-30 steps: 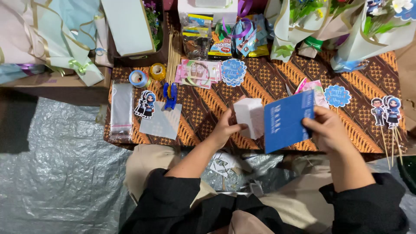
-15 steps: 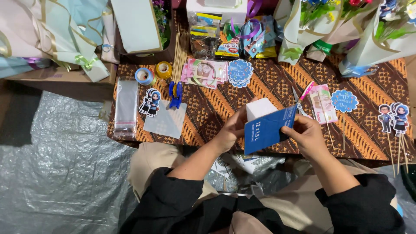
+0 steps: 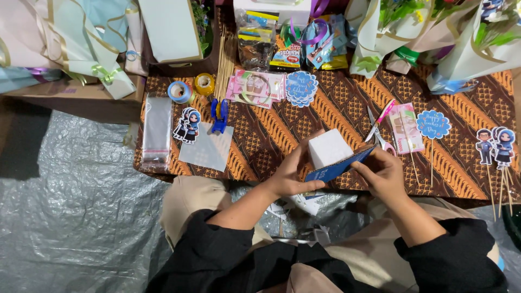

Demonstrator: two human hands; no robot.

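Note:
My left hand (image 3: 293,169) grips the near-left edge of a dark blue card (image 3: 337,167), with a white foam block (image 3: 327,148) resting against its upper side. My right hand (image 3: 383,172) pinches the card's right end. Both hands hover over the front edge of a low table covered by a brown patterned cloth (image 3: 271,142). The card is tilted almost flat, so its face is mostly hidden.
Scissors with a pink handle (image 3: 378,129), pink packets (image 3: 408,128), blue round toppers (image 3: 432,123), cartoon-figure cut-outs (image 3: 188,125), tape rolls (image 3: 179,91), a blue clip (image 3: 219,115) and skewers (image 3: 223,59) lie on the cloth. Wrapped bouquets (image 3: 450,38) crowd the back. Silver plastic sheeting (image 3: 70,217) covers the floor.
The blue card has been lowered and tipped from upright to nearly flat, closing around the white block. Both hands moved closer together and slightly toward me.

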